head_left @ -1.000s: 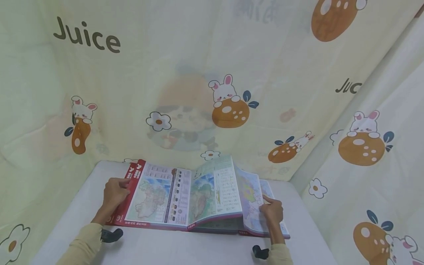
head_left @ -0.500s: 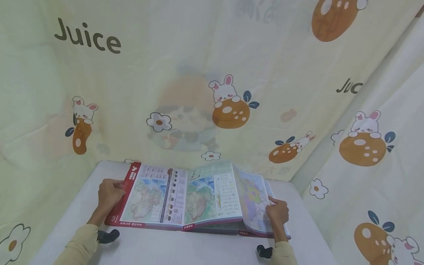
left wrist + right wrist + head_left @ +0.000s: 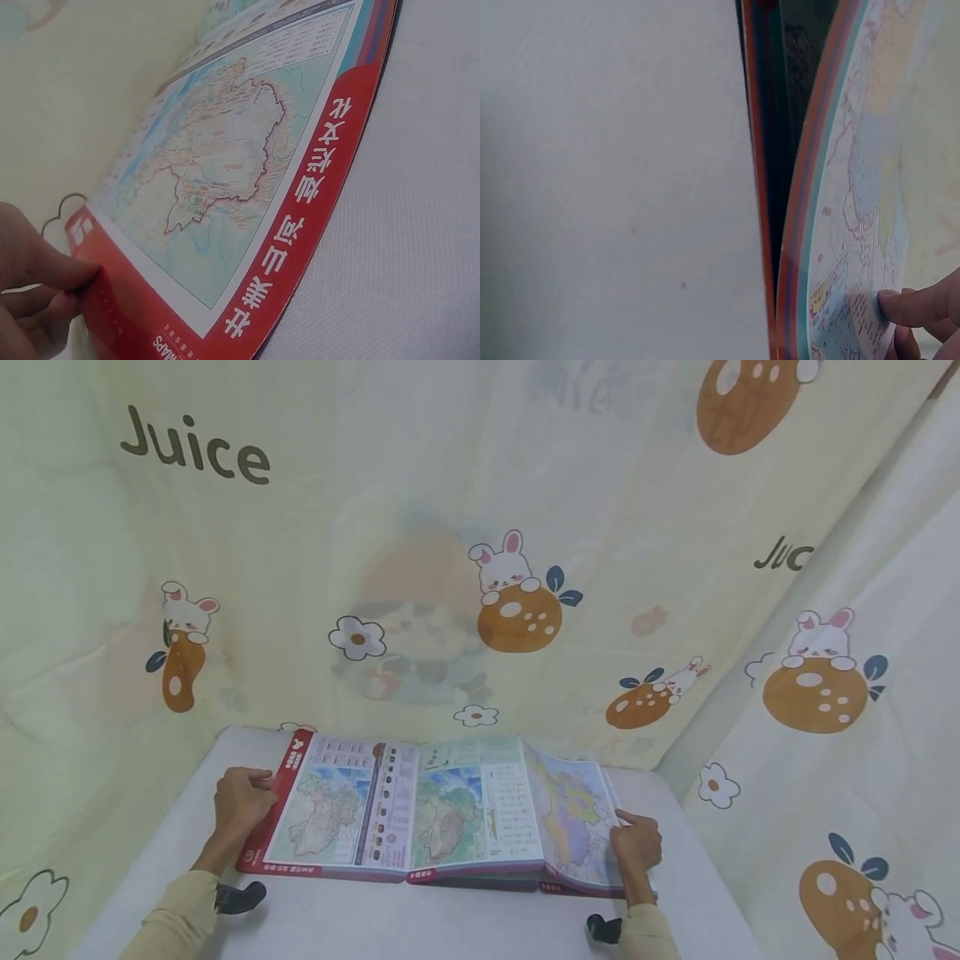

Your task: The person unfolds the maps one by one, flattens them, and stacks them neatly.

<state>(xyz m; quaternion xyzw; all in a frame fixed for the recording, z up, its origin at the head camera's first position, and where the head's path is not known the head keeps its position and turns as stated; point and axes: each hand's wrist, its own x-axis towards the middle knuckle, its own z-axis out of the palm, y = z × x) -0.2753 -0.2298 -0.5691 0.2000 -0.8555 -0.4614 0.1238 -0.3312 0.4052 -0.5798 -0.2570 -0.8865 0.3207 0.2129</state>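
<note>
A fold-out map [image 3: 327,821] with printed panels and a red left border lies partly unfolded across the table. My left hand [image 3: 242,802] pinches that border near its left edge; in the left wrist view the thumb is on top of the red strip [image 3: 120,315] and curled fingers are at the edge. At the far side my right hand [image 3: 637,843] pinches the outer edge of the right panel [image 3: 576,814]. The right wrist view has the thumb over the map sheet [image 3: 855,225] and fingertips behind it. The middle panel [image 3: 480,810] is raised slightly over a dark gap.
The white table [image 3: 420,922] reaches up to a cream curtain [image 3: 420,485] printed with rabbits and oranges. Another curtain side [image 3: 862,777] hangs along the right. Black wrist-worn pieces [image 3: 242,897] stick out beside the sleeves.
Both hands have moved apart, the left one leftward and the right one rightward. The map has spread wider, and its raised middle panel has sunk flatter.
</note>
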